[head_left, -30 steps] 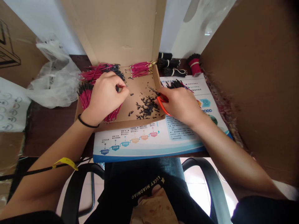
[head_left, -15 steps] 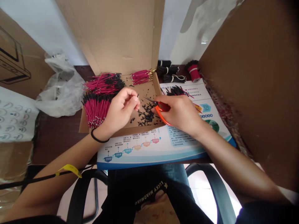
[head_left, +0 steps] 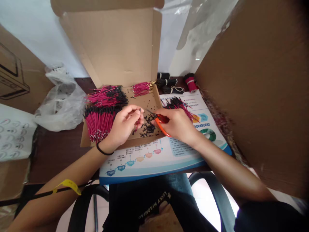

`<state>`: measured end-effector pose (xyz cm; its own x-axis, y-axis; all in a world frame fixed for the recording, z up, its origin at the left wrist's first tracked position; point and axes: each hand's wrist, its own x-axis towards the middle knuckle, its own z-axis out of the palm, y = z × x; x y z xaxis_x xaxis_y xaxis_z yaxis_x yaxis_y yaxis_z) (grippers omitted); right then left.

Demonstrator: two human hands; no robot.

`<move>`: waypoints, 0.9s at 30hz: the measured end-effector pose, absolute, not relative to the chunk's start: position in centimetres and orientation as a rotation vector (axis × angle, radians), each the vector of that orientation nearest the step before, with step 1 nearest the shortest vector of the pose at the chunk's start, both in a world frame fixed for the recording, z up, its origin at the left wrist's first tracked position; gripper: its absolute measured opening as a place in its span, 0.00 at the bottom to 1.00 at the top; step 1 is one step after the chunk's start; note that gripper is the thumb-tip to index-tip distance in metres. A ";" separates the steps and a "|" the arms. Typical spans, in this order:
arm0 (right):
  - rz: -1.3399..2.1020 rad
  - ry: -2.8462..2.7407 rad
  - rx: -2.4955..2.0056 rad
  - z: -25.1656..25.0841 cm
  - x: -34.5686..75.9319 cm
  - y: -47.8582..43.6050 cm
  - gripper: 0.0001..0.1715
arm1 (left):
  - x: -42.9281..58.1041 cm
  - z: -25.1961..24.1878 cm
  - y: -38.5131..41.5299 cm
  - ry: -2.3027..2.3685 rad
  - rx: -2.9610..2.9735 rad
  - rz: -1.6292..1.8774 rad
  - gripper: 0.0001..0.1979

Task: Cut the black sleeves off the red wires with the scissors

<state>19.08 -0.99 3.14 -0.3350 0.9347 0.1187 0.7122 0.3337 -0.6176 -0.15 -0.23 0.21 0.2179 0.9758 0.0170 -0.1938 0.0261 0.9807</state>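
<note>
The left hand [head_left: 124, 124] pinches a thin wire [head_left: 140, 110] between thumb and forefinger, its end just beside the points of the orange-handled scissors [head_left: 162, 120]. The right hand [head_left: 176, 124] grips the scissors firmly by the handles; whether the blades are open is too small to tell. The work in hand looks like snipping black pieces from wire ends, and the next move seems to call for setting the blades on that end. Both forearms reach inward from the lower corners. In an open cardboard box [head_left: 108, 48], red wire bundles [head_left: 100, 124] lie beside the left hand, with black snippets [head_left: 147, 128] below the blades.
</note>
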 end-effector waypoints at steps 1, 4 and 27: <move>0.653 -2.146 -1.443 3.1 19.1 -1.0 0.10 | -0.1 0.2 -0.2 0.881 1.115 1.126 0.06; 0.673 -2.145 -1.459 3.0 19.0 -0.9 0.10 | 0.0 0.2 -0.2 0.842 1.056 1.103 0.07; 0.650 -2.135 -1.406 2.8 18.7 -1.0 0.10 | 0.4 -0.2 -0.3 0.765 0.896 1.037 0.08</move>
